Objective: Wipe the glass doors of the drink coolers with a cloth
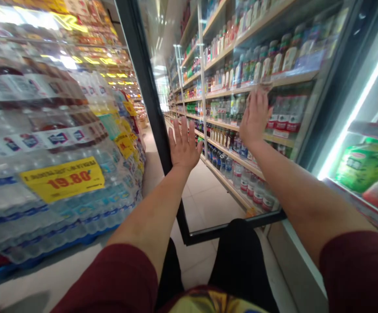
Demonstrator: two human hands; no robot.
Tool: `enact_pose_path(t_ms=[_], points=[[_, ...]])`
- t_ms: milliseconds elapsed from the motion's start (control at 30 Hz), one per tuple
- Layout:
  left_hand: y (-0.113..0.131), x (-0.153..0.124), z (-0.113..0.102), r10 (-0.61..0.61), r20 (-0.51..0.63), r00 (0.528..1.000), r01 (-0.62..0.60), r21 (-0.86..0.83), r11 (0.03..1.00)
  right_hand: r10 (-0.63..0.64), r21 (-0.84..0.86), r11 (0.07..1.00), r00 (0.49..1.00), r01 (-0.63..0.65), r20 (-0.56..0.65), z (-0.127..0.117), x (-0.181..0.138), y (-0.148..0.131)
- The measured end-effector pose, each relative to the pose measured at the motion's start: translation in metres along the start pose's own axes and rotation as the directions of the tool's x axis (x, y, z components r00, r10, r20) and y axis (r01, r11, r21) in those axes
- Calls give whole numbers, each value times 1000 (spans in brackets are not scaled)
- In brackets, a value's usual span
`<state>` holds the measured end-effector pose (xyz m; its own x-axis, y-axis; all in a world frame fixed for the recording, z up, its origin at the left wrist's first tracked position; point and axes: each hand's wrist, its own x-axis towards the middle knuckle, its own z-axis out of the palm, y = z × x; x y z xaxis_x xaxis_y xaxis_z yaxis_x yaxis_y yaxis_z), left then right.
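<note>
A glass door [205,204] with a black frame stands swung open in front of me. My left hand [185,148] lies against the glass beside the frame's left edge, fingers stretched and spread. Higher up and to the right, my right hand [256,116] rests with its fingers stretched out flat on the pane. A faint brownish patch shows at its fingertips; whether it is a reflection or a thin cloth, I cannot tell. Shelves of bottled drinks [280,61] show in the glass behind both hands.
On the left stands a blurred stack of bottle packs [45,134] with a yellow price sign [63,179]. A lit cooler holding green packages [365,165] is at the right. The tiled floor [153,163] runs along an aisle beyond the door.
</note>
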<state>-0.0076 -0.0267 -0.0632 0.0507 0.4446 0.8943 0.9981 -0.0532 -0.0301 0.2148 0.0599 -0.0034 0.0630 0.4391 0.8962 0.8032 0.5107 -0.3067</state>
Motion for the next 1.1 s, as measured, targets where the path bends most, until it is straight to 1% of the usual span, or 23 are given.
enact_pose_path(t_ms=[33,67,167,200,267,333,367,400,467,500,533,567,600,667,733,767,800,867,900,933,967,1033,1100], points=[[0,0,0,1,-4,1000,-1,-1,1000,19,1,1000,1000,-19,-8,0,2,0],[0,0,1,3,-9,1000,-3,0,1000,-20,-5,1000,1000,20,11,0,2,-1],[-1,0,1,2,-9,1000,-1,14,1000,-291,-6,956,947,295,134,2,1,-6],[-1,0,0,-1,-6,1000,1,21,1000,-338,6,940,929,341,152,3,1,-7],[0,0,-1,-2,9,1000,2,33,999,-276,29,961,956,274,99,5,3,-9],[1,0,-3,-6,24,1000,6,33,999,-90,67,994,996,91,-21,8,7,-13],[2,1,-4,-10,30,999,10,25,1000,-32,84,996,998,37,-59,9,8,-16],[3,1,-5,-15,35,999,14,15,1000,-33,90,995,997,38,-65,9,9,-20],[3,1,-7,-22,36,999,22,0,1000,-203,70,977,979,201,17,7,8,-26],[4,1,-7,-22,33,999,22,-3,1000,-310,63,950,948,306,77,6,8,-28],[3,0,-7,-20,30,999,20,-3,1000,-378,62,926,918,373,121,5,9,-27],[3,0,-6,-18,25,1000,18,-2,1000,-390,61,921,911,386,133,4,10,-24],[3,0,-6,-15,20,1000,15,-2,1000,-337,56,941,936,332,107,3,12,-19],[1,0,-4,-11,15,1000,11,-3,1000,-65,65,996,998,66,-17,4,18,-6],[0,0,-2,-6,8,1000,6,-2,1000,176,109,980,979,-164,-108,6,20,5],[0,0,-2,1,4,1000,-1,2,1000,202,119,975,973,-188,-114,7,20,7],[-1,0,-1,7,1,1000,-7,8,1000,154,114,983,983,-143,-97,7,19,7],[-1,0,-2,18,-2,1000,-18,23,1000,-87,79,993,996,88,-19,6,16,2],[-1,0,-2,20,0,1000,-20,29,999,-203,64,977,979,202,19,4,15,-1],[0,0,-3,17,2,1000,-17,33,999,-276,57,960,960,273,41,3,17,-4],[0,0,-4,12,4,1000,-12,35,999,-289,55,956,956,287,41,2,20,-6],[2,0,-5,4,10,1000,-4,35,999,-131,62,989,991,132,-18,-1,28,-7],[3,0,-7,-1,17,1000,0,26,1000,75,74,995,995,-70,-73,-2,36,-8]])
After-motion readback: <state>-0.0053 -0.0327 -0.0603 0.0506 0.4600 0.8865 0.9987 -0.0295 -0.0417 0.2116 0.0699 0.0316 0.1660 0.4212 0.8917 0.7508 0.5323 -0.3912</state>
